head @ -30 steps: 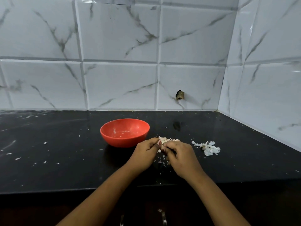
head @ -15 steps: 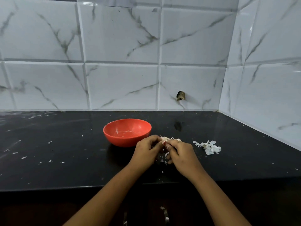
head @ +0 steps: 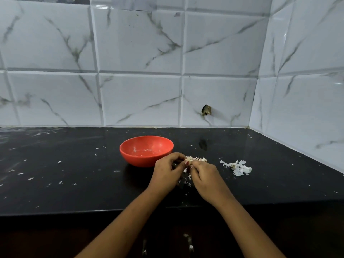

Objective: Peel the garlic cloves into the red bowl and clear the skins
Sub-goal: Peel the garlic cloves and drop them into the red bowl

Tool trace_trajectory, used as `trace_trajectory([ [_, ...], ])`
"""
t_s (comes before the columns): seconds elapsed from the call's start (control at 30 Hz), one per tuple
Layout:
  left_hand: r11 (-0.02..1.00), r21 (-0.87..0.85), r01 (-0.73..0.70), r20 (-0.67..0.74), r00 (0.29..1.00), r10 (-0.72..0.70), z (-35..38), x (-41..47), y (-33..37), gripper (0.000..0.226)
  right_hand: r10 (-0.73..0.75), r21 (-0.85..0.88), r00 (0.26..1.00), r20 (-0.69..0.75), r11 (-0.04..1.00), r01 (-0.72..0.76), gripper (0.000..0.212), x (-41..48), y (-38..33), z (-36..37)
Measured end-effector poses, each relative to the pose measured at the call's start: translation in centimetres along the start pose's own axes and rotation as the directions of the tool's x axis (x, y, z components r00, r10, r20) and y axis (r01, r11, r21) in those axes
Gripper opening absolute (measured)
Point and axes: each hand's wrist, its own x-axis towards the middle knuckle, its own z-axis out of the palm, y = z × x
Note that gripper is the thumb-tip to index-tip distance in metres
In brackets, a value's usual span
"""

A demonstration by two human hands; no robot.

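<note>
The red bowl (head: 146,150) stands on the black counter (head: 74,174), with only white specks inside. Just right of it my left hand (head: 167,172) and my right hand (head: 204,175) meet, fingers curled, pinching a garlic clove (head: 188,162) between their fingertips. Several unpeeled cloves (head: 200,159) lie on the counter right behind my hands. A heap of white skins (head: 237,167) lies further right. Small skin flakes (head: 186,181) are scattered under my hands.
White marble tiles form the back wall and the right wall (head: 307,108), meeting in a corner. A dark chipped hole (head: 206,110) marks the back tile. Tiny white flecks dot the counter's left side (head: 31,178). The counter's front edge runs beneath my forearms.
Both hands stay joined on the clove, shifting a little toward the bowl. The view has tilted slightly; bowl and skin heap have not moved.
</note>
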Motion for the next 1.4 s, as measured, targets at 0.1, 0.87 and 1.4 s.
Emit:
trace_trajectory([
  [0.1,1.000,0.012,-0.008,0.004,1.000,0.008,-0.03,-0.02,0.10,0.007,0.001,-0.020,1.000,0.007,1.000,-0.001,0.024,0.00,0.04,-0.07],
  [0.87,0.978,0.205,-0.051,0.014,0.999,0.049,-0.10,-0.40,0.55,0.005,0.024,-0.105,0.999,0.046,0.994,-0.019,0.025,-0.06,-0.25,-0.21],
  [1.4,0.992,0.127,0.025,0.032,0.999,-0.029,-0.12,-0.33,0.69,0.006,0.031,-0.106,0.999,0.032,0.994,-0.028,0.029,-0.10,-0.35,-0.28],
])
